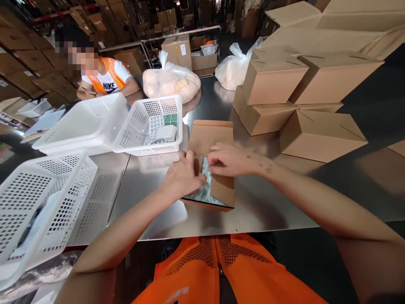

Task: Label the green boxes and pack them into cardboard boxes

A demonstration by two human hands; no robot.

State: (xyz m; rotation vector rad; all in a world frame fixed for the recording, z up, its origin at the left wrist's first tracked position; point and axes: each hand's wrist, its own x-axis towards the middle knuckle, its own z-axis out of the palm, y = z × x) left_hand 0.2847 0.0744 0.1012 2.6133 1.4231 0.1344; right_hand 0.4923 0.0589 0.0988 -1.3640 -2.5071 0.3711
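Note:
A small brown cardboard box point(223, 188) lies in front of me on the metal table, its lid point(211, 133) folded back away from me. Inside it is something greenish in clear, shiny plastic wrap point(204, 192); its kind is hidden. My left hand point(182, 175) reaches over the box's left side, fingers bent down into it and thumb against the wrap. The left fingertips are partly hidden. From the right, my right hand point(226, 159) comes over the box with curled fingers pinching at the wrap's upper end.
White baskets point(148, 148) stand to the left, one with printed cards inside. Closed cardboard boxes point(322, 133) are stacked at right. Filled plastic bags point(172, 82) sit at the back. A co-worker point(109, 78) in an orange vest is across the table point(145, 211).

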